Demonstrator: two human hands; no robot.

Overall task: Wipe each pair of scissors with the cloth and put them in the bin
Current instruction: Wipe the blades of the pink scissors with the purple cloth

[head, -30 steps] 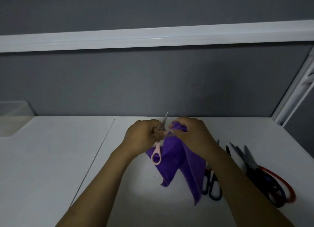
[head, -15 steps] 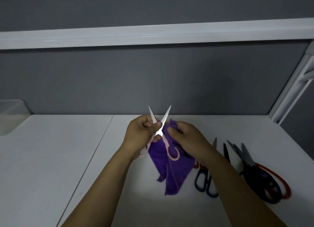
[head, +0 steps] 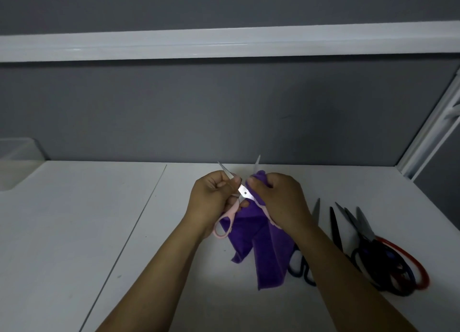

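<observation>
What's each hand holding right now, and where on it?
The left hand grips the pink scissors by one handle, near the pivot. The right hand pinches the purple cloth by its top, around a blade.

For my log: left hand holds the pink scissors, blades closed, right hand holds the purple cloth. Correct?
No: the head view shows the pink scissors with blades spread open. The left hand does hold them, the right hand the purple cloth.
</observation>
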